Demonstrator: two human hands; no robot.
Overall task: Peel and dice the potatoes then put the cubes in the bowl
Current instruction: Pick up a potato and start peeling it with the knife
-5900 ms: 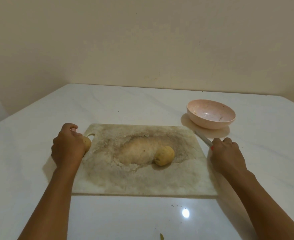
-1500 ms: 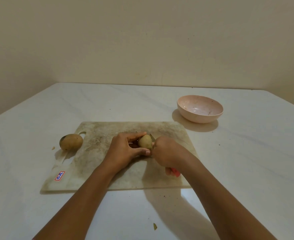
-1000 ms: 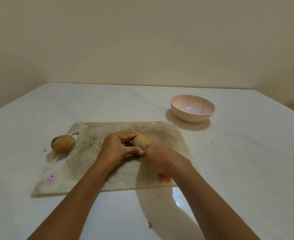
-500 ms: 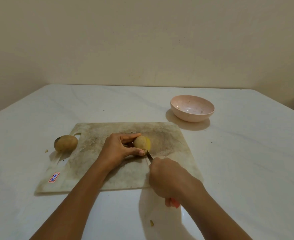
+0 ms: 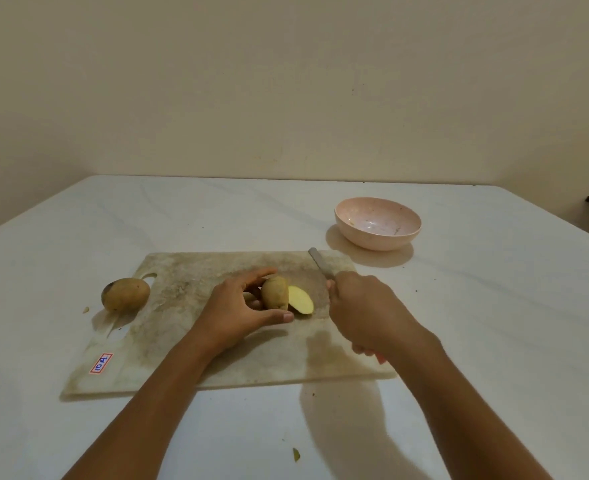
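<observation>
Left hand [image 5: 237,308]: resting on the cutting board [image 5: 189,327], its fingers [image 5: 281,317] curling around the standing half of a cut potato [image 5: 275,293], thumb in front, index finger behind.
Cut piece [image 5: 300,299]: lying just right of that half, touching it, pale flesh facing up.
Right hand [image 5: 362,311]: hovering over the board's right side, fingers wrapping tight around the handle of a knife [image 5: 320,265]; a bit of red handle is showing below the fist.
Knife blade: pointing away toward the board's far edge, clear of the potato.
Whole potato [image 5: 125,294]: sitting unpeeled at the board's left edge, by the handle hole.
Bowl [image 5: 377,223]: standing on the worktop [image 5: 493,323] beyond the board's far right corner, holding no cubes.
Sticker [image 5: 101,363]: lying on the board's near left corner.
</observation>
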